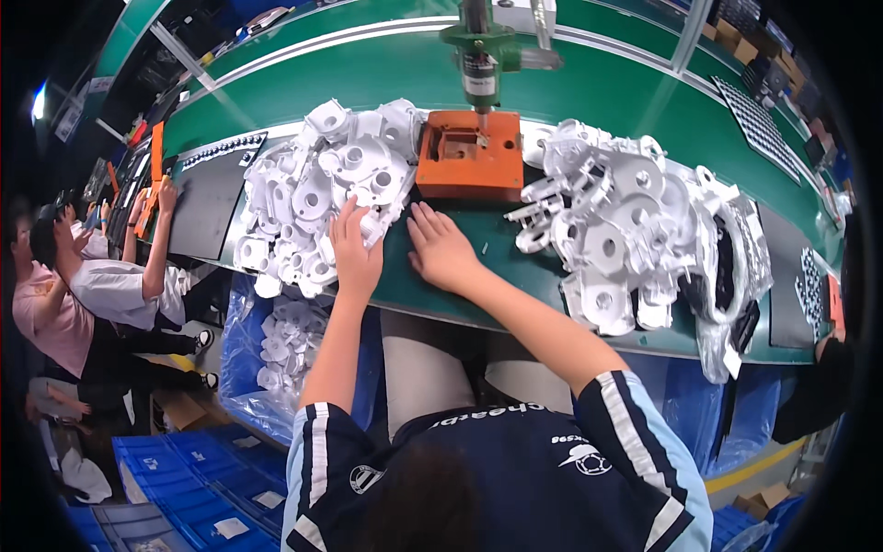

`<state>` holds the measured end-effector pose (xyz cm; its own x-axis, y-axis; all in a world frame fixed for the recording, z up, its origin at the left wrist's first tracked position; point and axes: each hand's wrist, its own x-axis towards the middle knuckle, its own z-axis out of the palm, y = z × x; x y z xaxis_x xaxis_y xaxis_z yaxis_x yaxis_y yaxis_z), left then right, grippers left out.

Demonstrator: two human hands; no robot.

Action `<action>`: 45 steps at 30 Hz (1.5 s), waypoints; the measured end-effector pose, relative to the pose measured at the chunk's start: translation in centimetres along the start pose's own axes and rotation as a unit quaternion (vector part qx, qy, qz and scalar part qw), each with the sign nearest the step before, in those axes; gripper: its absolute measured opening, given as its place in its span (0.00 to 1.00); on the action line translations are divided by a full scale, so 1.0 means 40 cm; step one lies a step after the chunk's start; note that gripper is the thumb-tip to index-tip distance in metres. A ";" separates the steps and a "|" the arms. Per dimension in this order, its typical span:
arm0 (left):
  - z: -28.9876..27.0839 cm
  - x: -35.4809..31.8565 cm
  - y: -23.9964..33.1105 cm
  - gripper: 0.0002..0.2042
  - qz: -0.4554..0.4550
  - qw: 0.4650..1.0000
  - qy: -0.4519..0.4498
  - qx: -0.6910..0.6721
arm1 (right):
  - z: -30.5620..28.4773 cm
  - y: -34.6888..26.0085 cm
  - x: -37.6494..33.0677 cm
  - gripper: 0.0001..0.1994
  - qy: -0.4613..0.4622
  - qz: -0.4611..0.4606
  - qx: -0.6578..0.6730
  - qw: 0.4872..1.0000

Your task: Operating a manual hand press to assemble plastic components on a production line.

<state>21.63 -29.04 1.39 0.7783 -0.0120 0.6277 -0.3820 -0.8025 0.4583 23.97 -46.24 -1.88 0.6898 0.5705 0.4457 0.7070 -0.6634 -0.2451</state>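
My left hand (356, 253) lies against the near right side of a heap of white plastic parts (308, 198), its fingers stretched onto them. These moulded pieces have round holes and flanges. Just right of that heap, my right hand (443, 248) rests on the green bench with fingers extended and nothing visible in it. Beyond both hands sits an orange fixture block (469, 184) with a recessed pocket. A green-bodied press head (480, 69) comes down over it, its tip at the block's top. Right of the block is a second heap of white parts (635, 216).
Clear plastic bags (736, 276) lie beside the right heap. A blue lined bin (244, 368) below the bench's left edge holds more white parts. Dark mats (204, 216) flank the work area. Blue crates (193, 478) stand at lower left. People work on the left.
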 end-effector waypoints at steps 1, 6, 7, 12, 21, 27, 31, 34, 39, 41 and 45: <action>0.003 0.004 -0.002 0.20 -0.015 1.000 -0.003 0.012 | 0.015 -0.010 0.022 0.28 -0.012 0.013 -0.002 1.000; 0.011 0.000 0.002 0.23 0.017 0.996 0.001 0.089 | 0.021 -0.009 0.040 0.32 -0.067 0.022 -0.025 0.997; 0.010 -0.001 0.004 0.23 0.030 0.996 0.007 0.088 | 0.009 -0.004 0.030 0.32 -0.059 0.012 -0.020 0.998; 0.007 0.001 0.006 0.23 0.016 0.998 0.000 0.068 | -0.046 -0.008 -0.011 0.36 -0.079 0.038 -0.093 0.992; 0.008 -0.005 -0.004 0.24 0.001 1.000 0.001 0.027 | 0.021 -0.042 0.108 0.29 -0.148 0.086 -0.084 0.982; 0.010 -0.016 -0.003 0.31 -0.015 1.000 0.005 0.009 | 0.036 -0.026 0.121 0.28 -0.198 0.069 -0.127 0.969; 0.008 -0.018 0.002 0.30 -0.023 0.999 0.019 0.035 | 0.058 -0.009 0.130 0.31 -0.168 0.068 -0.116 0.977; 0.004 -0.017 0.004 0.27 -0.008 1.000 0.021 0.014 | 0.066 0.005 0.146 0.32 -0.186 0.067 -0.065 0.978; 0.003 -0.018 0.003 0.27 -0.009 0.999 0.025 0.021 | 0.050 0.009 0.136 0.32 -0.232 0.055 -0.088 0.967; 0.005 -0.018 0.002 0.26 -0.008 0.999 0.028 0.017 | 0.033 0.008 0.115 0.32 -0.219 0.031 -0.114 0.968; 0.008 -0.018 0.003 0.25 -0.001 0.999 0.033 0.025 | -0.003 0.005 0.069 0.31 -0.175 -0.007 -0.116 0.978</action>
<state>21.17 -29.30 0.80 0.7442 0.0280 0.6674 -0.3538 -0.8309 0.4294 26.01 -44.85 -0.62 0.7202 0.6840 0.1164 0.6903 -0.7233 -0.0207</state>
